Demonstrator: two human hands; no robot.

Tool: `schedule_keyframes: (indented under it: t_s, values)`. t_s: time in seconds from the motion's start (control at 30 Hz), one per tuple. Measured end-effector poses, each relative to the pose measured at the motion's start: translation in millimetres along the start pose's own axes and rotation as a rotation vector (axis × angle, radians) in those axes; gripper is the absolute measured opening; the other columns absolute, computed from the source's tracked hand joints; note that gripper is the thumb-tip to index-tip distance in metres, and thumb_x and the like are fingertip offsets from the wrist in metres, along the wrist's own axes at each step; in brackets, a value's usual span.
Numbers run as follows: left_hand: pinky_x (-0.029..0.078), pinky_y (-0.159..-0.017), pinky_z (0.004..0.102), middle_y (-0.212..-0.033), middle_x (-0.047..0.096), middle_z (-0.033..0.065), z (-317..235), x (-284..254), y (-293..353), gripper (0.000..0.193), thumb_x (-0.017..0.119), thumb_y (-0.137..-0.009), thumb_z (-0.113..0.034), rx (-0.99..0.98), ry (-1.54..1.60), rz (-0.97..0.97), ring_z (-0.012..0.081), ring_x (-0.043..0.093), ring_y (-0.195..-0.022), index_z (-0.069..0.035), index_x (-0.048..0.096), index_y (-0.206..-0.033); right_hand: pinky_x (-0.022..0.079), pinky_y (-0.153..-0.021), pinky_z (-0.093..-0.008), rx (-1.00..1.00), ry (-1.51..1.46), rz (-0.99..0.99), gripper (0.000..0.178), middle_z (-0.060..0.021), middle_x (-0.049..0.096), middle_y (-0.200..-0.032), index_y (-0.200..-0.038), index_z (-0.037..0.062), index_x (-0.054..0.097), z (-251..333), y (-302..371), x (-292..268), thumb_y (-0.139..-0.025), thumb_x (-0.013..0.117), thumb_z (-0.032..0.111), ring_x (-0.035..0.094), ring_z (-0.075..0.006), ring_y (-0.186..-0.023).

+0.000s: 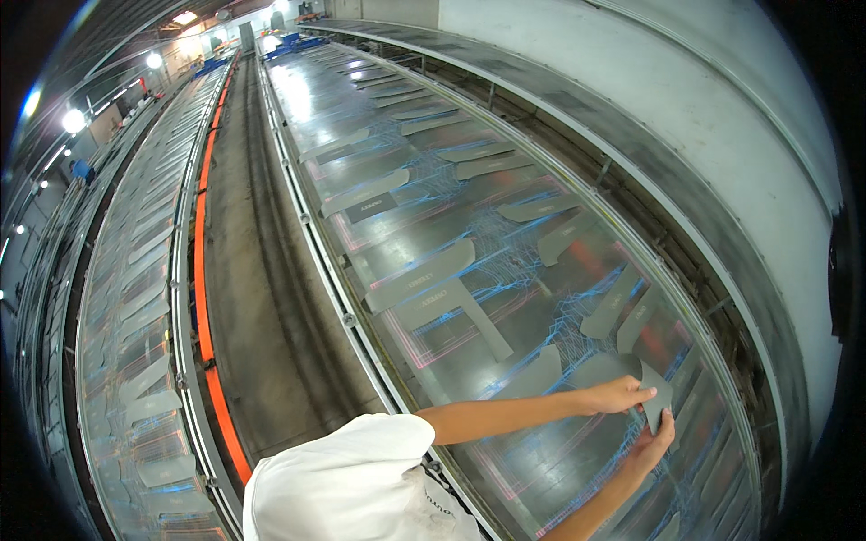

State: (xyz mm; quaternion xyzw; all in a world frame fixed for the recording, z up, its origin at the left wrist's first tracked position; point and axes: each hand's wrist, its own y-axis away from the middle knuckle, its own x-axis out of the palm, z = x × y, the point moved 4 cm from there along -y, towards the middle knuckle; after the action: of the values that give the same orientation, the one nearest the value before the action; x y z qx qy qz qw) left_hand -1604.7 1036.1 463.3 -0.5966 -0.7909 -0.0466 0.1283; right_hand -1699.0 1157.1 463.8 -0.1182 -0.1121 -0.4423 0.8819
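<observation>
A flat grey cut piece (659,389), curved along its edge, is between my two hands over the right side of a long, glossy table (424,361). My left hand (621,395) is closed at its left edge, thumb stretched along it. Below, my right hand (651,444) pinches the lower end of the same piece between thumb and fingers. Just beyond it lie two narrow grey pieces (613,302) with small print. Left of my hands a wider grey piece (534,374) rests flat. The table surface carries blue and pink lines. Whether the held piece still touches the table, I cannot tell.
Many more grey pieces (424,275) lie in rows along the table. Metal rails (347,316) edge it. On the left, past a walkway (271,325) and an orange strip (206,298), runs a second long table (135,361) with similar pieces. A shelf (631,171) and white wall (677,90) border the right.
</observation>
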Motion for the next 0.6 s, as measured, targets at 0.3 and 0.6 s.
schedule_keyframes:
  t_s: [0.3, 0.6]
  values:
    - [0.044, -0.059, 0.0373, -0.07, 0.061, 0.0085, 156, -23, 63, 0.047, 0.049, -0.091, -0.043, -0.135, -0.363, -0.109, 0.0196, 0.055, -0.064, 0.001, 0.064, -0.084, 0.045, -0.085, -0.0368, 0.333, 0.006, -0.068, 0.03, -0.0084, 0.056, -0.108, -0.106, 0.0016, 0.056, -145, 98, -54, -0.088, 0.051, 0.025, 0.052, -0.0156, -0.1]
    - [0.045, -0.042, 0.0346, -0.054, 0.056, 0.01, 359, -82, 269, 0.057, 0.054, -0.081, -0.056, -0.849, -0.485, -0.178, 0.021, 0.054, -0.046, -0.001, 0.06, -0.067, 0.047, -0.046, -0.0294, 0.863, 0.636, 0.125, 0.025, -0.0084, 0.061, -0.07, -0.083, 0.0012, 0.06, -314, 278, -135, -0.083, 0.058, 0.026, 0.059, -0.0176, -0.059]
